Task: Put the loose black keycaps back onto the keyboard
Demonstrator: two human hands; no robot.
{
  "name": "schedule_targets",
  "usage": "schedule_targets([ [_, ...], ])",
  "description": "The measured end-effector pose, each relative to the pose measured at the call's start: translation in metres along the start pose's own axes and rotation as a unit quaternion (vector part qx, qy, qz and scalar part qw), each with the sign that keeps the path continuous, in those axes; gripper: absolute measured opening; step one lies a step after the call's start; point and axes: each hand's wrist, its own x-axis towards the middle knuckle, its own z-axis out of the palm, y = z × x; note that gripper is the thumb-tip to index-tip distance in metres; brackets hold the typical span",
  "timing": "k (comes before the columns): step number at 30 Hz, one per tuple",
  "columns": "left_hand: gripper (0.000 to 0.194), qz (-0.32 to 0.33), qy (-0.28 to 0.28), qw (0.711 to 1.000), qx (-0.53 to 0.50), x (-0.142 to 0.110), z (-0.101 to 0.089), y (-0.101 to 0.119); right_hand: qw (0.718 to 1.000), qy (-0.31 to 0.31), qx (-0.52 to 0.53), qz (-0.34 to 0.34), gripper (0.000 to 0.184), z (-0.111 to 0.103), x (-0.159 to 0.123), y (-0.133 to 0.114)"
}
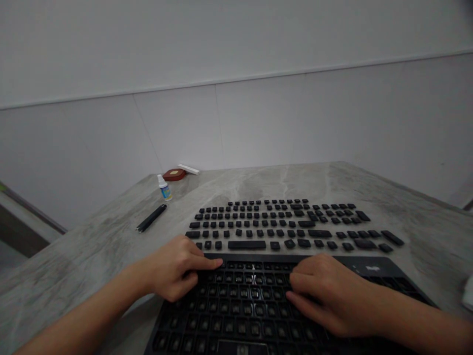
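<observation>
Keyboard (246, 301) beneath both hands (181, 268) (325, 293) — bottle (166, 189) contents unclear.

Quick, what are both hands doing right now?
Left hand: curled, index finger out at the black plastic keyboard frame; grip unclear.
Right hand: curled over the frame; grip unclear.

marbled grey table (92, 246) against pale wall (258, 128); white-capped bottle (165, 189), blue/yellow label; slim black item (152, 218) lies just nearer; red-brown case (174, 175) and white strip (189, 169) sit near back edge; white object (469, 294) far right is cut off, can't ID
</observation>
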Motion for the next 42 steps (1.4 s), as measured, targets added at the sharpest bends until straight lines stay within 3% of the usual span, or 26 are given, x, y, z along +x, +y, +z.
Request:
schedule_targets([
  [5, 0.052, -0.004, -0.009, 1.0, -0.01, 0.0, 0.001, -0.005, 1.0, -0.005, 0.003, 0.004, 0.027, 0.0, 0.001, 0.0],
  [14, 0.041, 0.02, 0.047, 0.998, -0.034, -0.004, 0.003, -0.011, 1.0, -0.001, 0.001, 0.002, 0.029, -0.002, 0.002, -0.002],
  [42, 0.032, -0.002, 0.068, 0.995, -0.07, -0.005, -0.011, -0.013, 1.0, -0.011, -0.015, 0.005, 0.029, 0.0, 0.0, 0.0],
])
